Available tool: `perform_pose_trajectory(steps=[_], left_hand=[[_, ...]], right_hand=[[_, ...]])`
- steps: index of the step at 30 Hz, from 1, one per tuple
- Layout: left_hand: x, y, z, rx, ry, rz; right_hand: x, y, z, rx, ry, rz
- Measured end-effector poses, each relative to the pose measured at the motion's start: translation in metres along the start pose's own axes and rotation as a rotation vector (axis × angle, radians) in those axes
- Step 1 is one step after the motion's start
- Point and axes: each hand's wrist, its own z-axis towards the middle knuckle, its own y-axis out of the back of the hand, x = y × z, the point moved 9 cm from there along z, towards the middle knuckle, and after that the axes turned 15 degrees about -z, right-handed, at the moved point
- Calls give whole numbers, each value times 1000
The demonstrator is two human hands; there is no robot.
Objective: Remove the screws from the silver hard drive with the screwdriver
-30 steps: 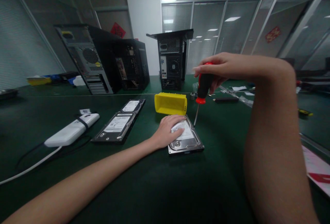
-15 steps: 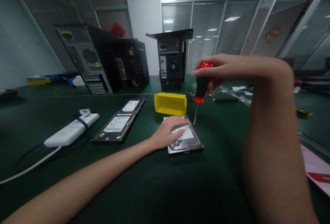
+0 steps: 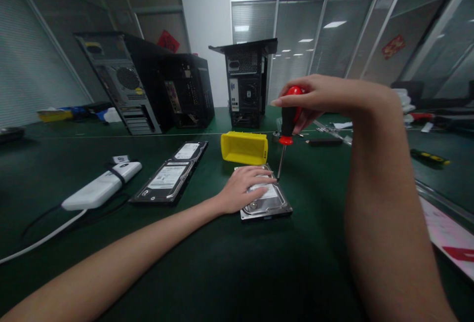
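Observation:
A silver hard drive (image 3: pixel 272 205) with a white label lies on the green table in front of me. My left hand (image 3: pixel 246 187) rests flat across its top with the fingers stretched out, covering much of the label; one fingertip reaches close to the screwdriver's tip. My right hand (image 3: pixel 301 102) is wrapped round a screwdriver (image 3: pixel 288 122) with a red and black handle. The screwdriver stands nearly upright, slightly tilted, its shaft meeting the drive's right edge. Whether the tip sits in a screw is too small to tell.
Just behind the drive is a yellow plastic bin (image 3: pixel 244 148). Two more hard drives (image 3: pixel 168 178) lie to the left, beside a white power strip (image 3: pixel 101 186) with cables. Computer cases (image 3: pixel 246 85) stand at the back. A yellow-black tool (image 3: pixel 429 158) lies on the right.
My right forearm and wrist have swung a little to the left, while the screwdriver tip stays at the drive's edge. A finger of my left hand now stretches closer to the tip.

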Motion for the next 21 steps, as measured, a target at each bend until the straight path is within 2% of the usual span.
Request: perform_pose_trajectory(steps=[8,16,21], left_hand=[[-3,1,0,-12,-15,21],[-3,-1,0,-7,-41,19],[-3,-2,1,5,-57,22]], right_hand=[[-3,-1,5,-1,-45,19],[23,-2,2,-14,66,-75],[27,-3,1,-32,50,-110]])
